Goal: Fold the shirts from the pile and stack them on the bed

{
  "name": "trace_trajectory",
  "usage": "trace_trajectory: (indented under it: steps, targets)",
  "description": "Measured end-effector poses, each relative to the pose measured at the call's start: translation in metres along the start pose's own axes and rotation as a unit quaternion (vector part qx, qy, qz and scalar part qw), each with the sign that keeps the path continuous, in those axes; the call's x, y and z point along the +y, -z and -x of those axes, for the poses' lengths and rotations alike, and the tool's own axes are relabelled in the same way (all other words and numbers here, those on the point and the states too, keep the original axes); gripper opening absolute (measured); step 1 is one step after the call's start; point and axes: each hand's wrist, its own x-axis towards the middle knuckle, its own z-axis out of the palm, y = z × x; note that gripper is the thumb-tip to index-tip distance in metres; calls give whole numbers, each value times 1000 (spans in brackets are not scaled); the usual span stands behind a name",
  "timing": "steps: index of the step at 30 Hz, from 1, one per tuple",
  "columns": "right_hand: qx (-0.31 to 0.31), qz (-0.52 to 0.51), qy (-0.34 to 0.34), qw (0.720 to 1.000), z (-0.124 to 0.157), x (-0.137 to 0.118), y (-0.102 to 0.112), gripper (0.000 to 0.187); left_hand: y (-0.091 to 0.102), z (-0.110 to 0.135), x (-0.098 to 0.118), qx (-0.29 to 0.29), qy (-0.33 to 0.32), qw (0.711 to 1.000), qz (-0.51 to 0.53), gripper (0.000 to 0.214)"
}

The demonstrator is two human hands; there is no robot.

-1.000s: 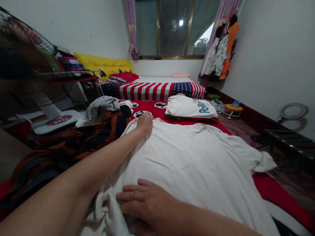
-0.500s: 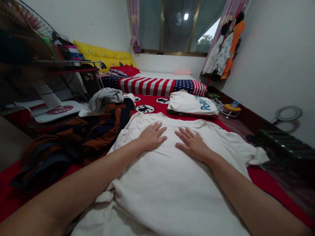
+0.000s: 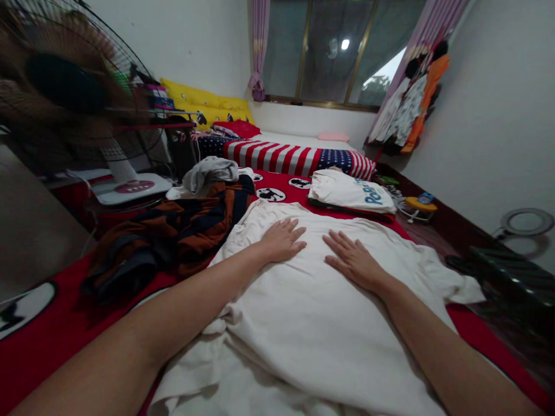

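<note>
Cream shirt lying spread on red blanket, centre near. You are pressing left hand and right hand flat, fingers open, gripping nothing. Risk: near hem bunching, so pushing could be locking creases in.

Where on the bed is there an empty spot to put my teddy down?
Bare red cover shows at the near left, between the striped brown clothes heap and the left arm. A smaller strip lies between the cream shirt and the folded shirt. The middle is crowded: the left hand and right hand lie flat on the cream shirt.
</note>
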Motion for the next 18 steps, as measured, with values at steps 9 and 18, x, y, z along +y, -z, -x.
trace_trajectory:
  steps: [9,18]
  targets:
    - [83,49,-156,983,-7,50,-11,58,39,20,-34,52,59,997,15,32]
    - [106,37,-157,981,-8,46,-11,54,113,47,-84,-18,283,955,-87,22]
